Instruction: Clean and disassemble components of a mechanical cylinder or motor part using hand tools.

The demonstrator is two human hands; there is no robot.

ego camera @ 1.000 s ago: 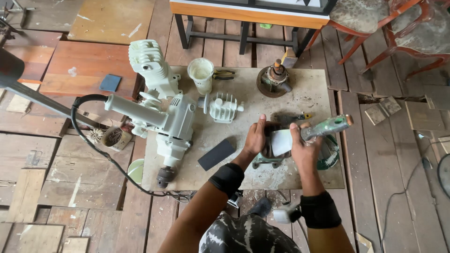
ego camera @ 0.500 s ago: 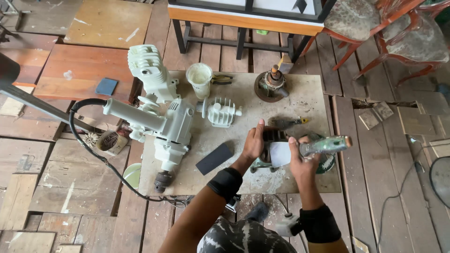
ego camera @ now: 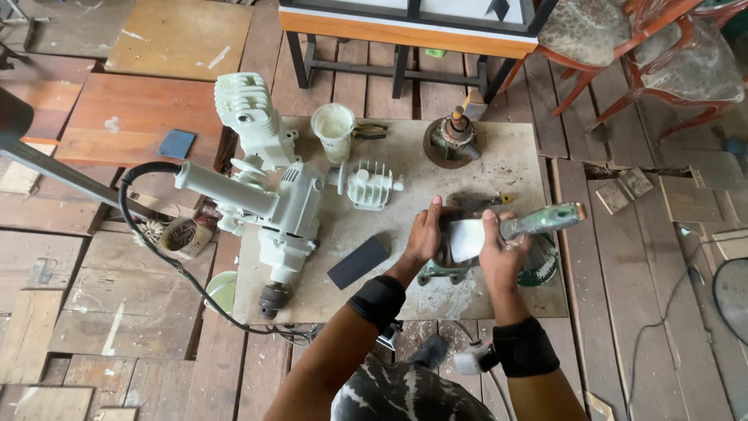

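Observation:
My right hand (ego camera: 499,249) grips a putty knife (ego camera: 538,224) by its paint-flecked green handle; the pale blade points left over a dark metal machine part (ego camera: 448,261). My left hand (ego camera: 425,231) rests on the left side of that part, holding it steady on the worn board (ego camera: 499,168). Both wrists wear black bands. Under my hands the part is mostly hidden. A round green lid or tin (ego camera: 541,261) lies just right of my right hand.
On the board lie a large pale electric drill (ego camera: 276,210) with a black cable (ego camera: 156,234), a ribbed pale casting (ego camera: 370,185), a white cup (ego camera: 333,129), a black sanding block (ego camera: 357,263) and a rusty rotor (ego camera: 452,140). Chairs (ego camera: 647,47) stand at the far right.
The view has shifted slightly. My hands stay on the metal part, with the putty knife blade drawn a little over it.

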